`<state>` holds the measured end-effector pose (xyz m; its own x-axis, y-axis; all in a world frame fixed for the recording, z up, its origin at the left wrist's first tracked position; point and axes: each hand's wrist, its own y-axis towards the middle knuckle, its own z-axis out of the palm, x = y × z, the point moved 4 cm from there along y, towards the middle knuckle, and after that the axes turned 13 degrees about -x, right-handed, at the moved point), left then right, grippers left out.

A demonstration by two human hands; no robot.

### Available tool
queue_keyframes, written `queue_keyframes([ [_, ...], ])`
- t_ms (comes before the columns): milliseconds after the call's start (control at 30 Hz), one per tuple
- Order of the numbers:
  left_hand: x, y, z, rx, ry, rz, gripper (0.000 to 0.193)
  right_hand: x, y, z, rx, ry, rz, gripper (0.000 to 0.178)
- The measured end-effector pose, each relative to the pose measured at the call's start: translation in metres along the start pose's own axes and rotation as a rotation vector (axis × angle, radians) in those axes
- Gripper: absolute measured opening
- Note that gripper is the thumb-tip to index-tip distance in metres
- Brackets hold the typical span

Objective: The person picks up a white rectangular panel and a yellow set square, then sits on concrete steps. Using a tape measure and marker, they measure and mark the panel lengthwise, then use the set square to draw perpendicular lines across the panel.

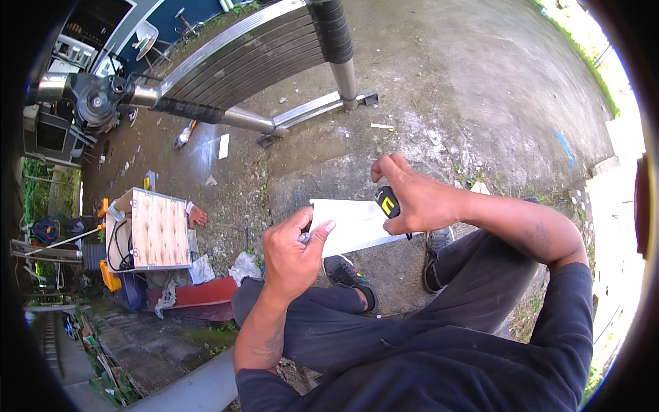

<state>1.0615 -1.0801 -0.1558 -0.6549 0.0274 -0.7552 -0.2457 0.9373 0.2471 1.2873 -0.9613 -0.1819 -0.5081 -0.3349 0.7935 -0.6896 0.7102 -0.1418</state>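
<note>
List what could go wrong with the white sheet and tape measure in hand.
The white sheet might shift or tilt if the left hand, pinching its left end, loosens.
The tape measure could slip from the right hand and perhaps drop near the left shoe, which shows just below the sheet.

Tape measure at right end of sheet; box left; ladder ahead.

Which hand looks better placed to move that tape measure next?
Probably the right: the right hand already grips the black-and-yellow tape measure at the right part of the white piece, while the left hand is occupied holding that piece's left end.
</note>
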Motion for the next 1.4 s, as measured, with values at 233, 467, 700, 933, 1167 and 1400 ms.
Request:
queue_keyframes([
  [233, -0.004, -0.005, -0.009, -0.07, 0.085, 0.16, 0.018, 0.029, 0.005, 0.015, -0.062, 0.211, -0.425, 0.062],
  [467, 0.01, -0.009, 0.002, -0.066, 0.079, 0.068, 0.018, 0.011, 0.028, 0.044, 0.081, 0.586, -0.157, 0.067],
  [700, 0.02, -0.017, 0.021, -0.097, 0.06, 0.023, 0.021, -0.009, 0.036, 0.052, 0.048, 0.514, -0.103, 0.073],
  [933, 0.013, -0.007, 0.027, -0.042, 0.119, 0.231, 0.026, -0.016, 0.038, 0.041, 0.047, 0.422, -0.178, 0.076],
  [1167, 0.013, -0.003, 0.029, -0.043, 0.066, 0.201, 0.023, 0.001, 0.032, 0.035, -0.105, 0.263, -0.348, 0.081],
  [1400, 0.018, 0.0, 0.026, 0.031, 0.08, 0.188, 0.025, 0.006, 0.025, 0.045, -0.064, 0.141, -0.376, 0.08],
])
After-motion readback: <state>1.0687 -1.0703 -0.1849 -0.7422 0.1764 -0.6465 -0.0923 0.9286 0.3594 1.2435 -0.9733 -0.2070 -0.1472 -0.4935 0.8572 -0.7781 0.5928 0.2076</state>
